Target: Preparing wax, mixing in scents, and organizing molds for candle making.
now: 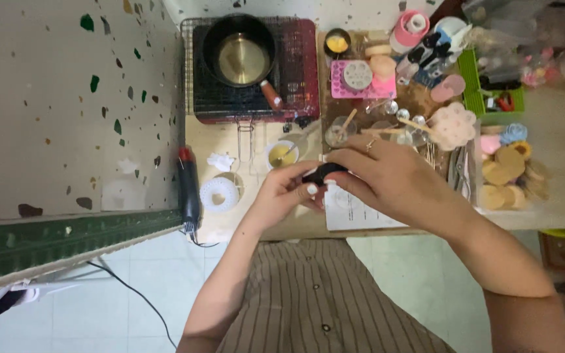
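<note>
Both hands meet over the front of a low wooden table (299,225), gripping one small black object (325,172) between them. My left hand (284,193) holds its left end with fingertips curled around it. My right hand (387,180), with a ring on one finger, covers its right end from above. Most of the black object is hidden by the fingers, so its shape is unclear. Just below the hands lies a white sheet of paper (354,214). A small bowl of yellow liquid (282,154) stands just beyond my left hand.
A dark pot (239,51) sits on a red portable stove (299,78) at the back. A black heat tool (189,189) lies at the left edge beside a white round mould (220,193). Pink moulds (361,78), a flower-shaped mould (452,125), bottles and tan wax shapes (508,173) crowd the right.
</note>
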